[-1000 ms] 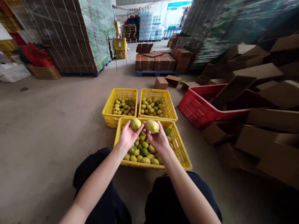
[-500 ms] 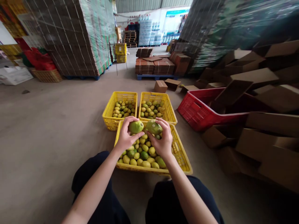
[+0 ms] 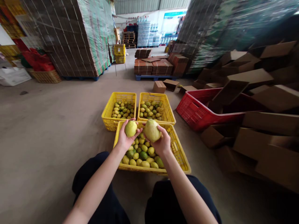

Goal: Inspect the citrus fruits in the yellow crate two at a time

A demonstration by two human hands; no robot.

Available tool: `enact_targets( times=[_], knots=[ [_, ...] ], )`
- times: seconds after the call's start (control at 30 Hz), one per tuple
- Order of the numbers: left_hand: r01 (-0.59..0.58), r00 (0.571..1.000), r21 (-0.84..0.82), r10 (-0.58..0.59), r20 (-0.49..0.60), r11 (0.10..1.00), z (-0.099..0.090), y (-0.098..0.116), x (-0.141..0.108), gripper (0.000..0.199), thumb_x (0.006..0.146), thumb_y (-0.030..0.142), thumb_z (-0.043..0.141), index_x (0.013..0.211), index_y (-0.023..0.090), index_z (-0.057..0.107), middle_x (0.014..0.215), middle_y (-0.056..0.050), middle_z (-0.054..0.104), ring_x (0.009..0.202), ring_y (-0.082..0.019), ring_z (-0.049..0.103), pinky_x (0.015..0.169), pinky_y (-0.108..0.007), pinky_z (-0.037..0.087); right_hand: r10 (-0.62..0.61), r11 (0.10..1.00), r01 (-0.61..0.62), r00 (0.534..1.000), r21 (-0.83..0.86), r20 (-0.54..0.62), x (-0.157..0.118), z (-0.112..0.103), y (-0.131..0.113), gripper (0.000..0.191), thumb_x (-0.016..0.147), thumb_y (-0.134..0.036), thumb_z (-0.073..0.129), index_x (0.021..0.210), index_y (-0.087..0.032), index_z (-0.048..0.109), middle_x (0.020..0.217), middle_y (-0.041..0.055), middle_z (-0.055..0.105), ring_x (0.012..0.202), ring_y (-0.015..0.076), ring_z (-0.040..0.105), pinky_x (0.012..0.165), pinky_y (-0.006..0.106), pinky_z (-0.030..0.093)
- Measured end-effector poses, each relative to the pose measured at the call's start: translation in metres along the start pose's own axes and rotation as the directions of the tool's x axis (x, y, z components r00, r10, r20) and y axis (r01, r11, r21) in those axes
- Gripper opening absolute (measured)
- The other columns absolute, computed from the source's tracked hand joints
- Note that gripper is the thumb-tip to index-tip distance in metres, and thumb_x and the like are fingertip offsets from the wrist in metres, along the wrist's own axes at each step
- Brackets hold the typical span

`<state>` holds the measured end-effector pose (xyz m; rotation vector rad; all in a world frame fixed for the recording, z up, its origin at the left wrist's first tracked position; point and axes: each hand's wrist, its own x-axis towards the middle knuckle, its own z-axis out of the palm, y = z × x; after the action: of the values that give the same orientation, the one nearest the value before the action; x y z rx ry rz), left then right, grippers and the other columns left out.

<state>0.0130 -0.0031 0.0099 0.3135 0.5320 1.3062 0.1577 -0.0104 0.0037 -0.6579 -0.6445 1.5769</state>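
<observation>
Running open over floor (image 3: 58, 124) left of the near yellow crate (image 3: 144, 169), meeting left far crate (image 3: 109, 123) and right far crate (image 3: 167, 107) beyond, narrowing to a slit between those, being blocked at right by red crate (image 3: 193, 112) and heaped cartons (image 3: 259, 137)

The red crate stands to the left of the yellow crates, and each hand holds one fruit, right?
Not quite: the head view shows the red crate to the right of the yellow crates. The left hand does hold one smaller fruit, the right hand one larger fruit.
</observation>
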Motion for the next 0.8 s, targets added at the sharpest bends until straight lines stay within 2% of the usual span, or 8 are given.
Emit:
enact_targets(
  times=[0.07, 0.13, 0.23, 0.3, 0.6, 0.7, 0.77, 0.8],
  knots=[
    [0.044, 0.999, -0.121, -0.045, -0.007, 0.992, -0.001, 0.0, 0.0, 0.021, 0.087, 0.03, 0.049, 0.09, 0.017, 0.065, 0.077, -0.001, 0.066, 0.06, -0.01, 0.062, 0.08, -0.031, 0.054, 0.092, 0.984, -0.095, 0.995, 0.151, 0.027, 0.003, -0.001, 0.003, 0.036, 0.073, -0.04, 0.059, 0.1, -0.018, 0.062, 0.084, 0.0072, 0.071, 0.064, 0.0192, 0.065, 0.039, 0.023, 0.045],
    [0.027, 0.999, -0.201, -0.033, -0.03, 0.979, -0.003, -0.002, 0.002, 0.019, 0.087, 0.025, 0.048, 0.091, 0.018, 0.066, 0.081, -0.002, 0.068, 0.077, -0.013, 0.066, 0.085, -0.031, 0.054, 0.137, 0.955, -0.141, 0.99, 0.261, 0.03, 0.004, -0.001, 0.008, 0.034, 0.074, -0.041, 0.057, 0.1, -0.019, 0.062, 0.083, 0.0067, 0.072, 0.067, 0.0191, 0.067, 0.047, 0.027, 0.052],
    [-0.055, 0.998, -0.223, 0.045, -0.049, 0.973, -0.006, -0.007, 0.005, 0.019, 0.084, 0.02, 0.05, 0.094, 0.021, 0.067, 0.091, -0.003, 0.07, 0.105, -0.018, 0.063, 0.092, -0.034, 0.052, 0.16, 0.918, -0.158, 0.987, 0.364, 0.026, 0.004, -0.001, 0.014, 0.029, 0.076, -0.037, 0.056, 0.101, -0.023, 0.061, 0.088, 0.0035, 0.072, 0.075, 0.0192, 0.068, 0.06, 0.032, 0.057],
    [-0.089, 0.996, -0.221, 0.08, -0.046, 0.971, -0.007, -0.01, 0.007, 0.02, 0.084, 0.02, 0.051, 0.093, 0.022, 0.068, 0.096, -0.002, 0.07, 0.113, -0.019, 0.059, 0.094, -0.035, 0.051, 0.159, 0.901, -0.156, 0.987, 0.405, 0.027, 0.004, 0.0, 0.016, 0.025, 0.078, -0.035, 0.055, 0.101, -0.025, 0.06, 0.093, 0.0017, 0.072, 0.079, 0.018, 0.068, 0.063, 0.031, 0.058],
    [-0.032, 0.997, -0.295, 0.012, -0.07, 0.955, -0.012, 0.001, 0.013, 0.019, 0.088, 0.026, 0.049, 0.091, 0.019, 0.067, 0.092, -0.002, 0.07, 0.097, -0.016, 0.066, 0.089, -0.034, 0.054, 0.197, 0.863, -0.163, 0.98, 0.477, -0.022, 0.004, 0.0, 0.011, 0.028, 0.081, -0.036, 0.052, 0.103, -0.021, 0.063, 0.097, 0.0041, 0.072, 0.078, 0.0161, 0.067, 0.062, 0.027, 0.058],
    [0.132, 0.988, -0.147, -0.143, -0.065, 0.98, -0.029, -0.007, 0.008, 0.019, 0.086, 0.03, 0.053, 0.09, 0.017, 0.066, 0.084, -0.004, 0.07, 0.08, -0.017, 0.07, 0.065, -0.027, 0.059, 0.179, 0.869, -0.112, 0.979, 0.482, -0.096, 0.002, -0.011, -0.001, 0.029, 0.079, -0.035, 0.055, 0.103, -0.021, 0.063, 0.096, 0.005, 0.072, 0.077, 0.0163, 0.067, 0.061, 0.027, 0.057],
    [0.348, 0.934, 0.091, -0.336, -0.118, 0.933, -0.049, -0.025, -0.008, 0.017, 0.084, 0.028, 0.055, 0.083, 0.016, 0.066, 0.074, -0.005, 0.068, 0.062, -0.015, 0.069, 0.042, -0.017, 0.05, 0.157, 0.878, -0.071, 0.977, 0.474, -0.145, 0.0, -0.021, -0.011, 0.028, 0.077, -0.032, 0.057, 0.102, -0.02, 0.063, 0.095, 0.005, 0.073, 0.076, 0.0162, 0.068, 0.06, 0.026, 0.057],
    [0.461, 0.887, 0.225, -0.441, -0.138, 0.858, -0.061, -0.037, -0.02, 0.017, 0.084, 0.029, 0.056, 0.079, 0.016, 0.067, 0.069, -0.005, 0.067, 0.056, -0.014, 0.067, 0.038, -0.014, 0.046, 0.147, 0.883, -0.059, 0.977, 0.466, -0.155, -0.001, -0.026, -0.016, 0.028, 0.076, -0.031, 0.057, 0.101, -0.02, 0.063, 0.094, 0.0051, 0.073, 0.076, 0.0161, 0.068, 0.06, 0.026, 0.057]
  ],
)
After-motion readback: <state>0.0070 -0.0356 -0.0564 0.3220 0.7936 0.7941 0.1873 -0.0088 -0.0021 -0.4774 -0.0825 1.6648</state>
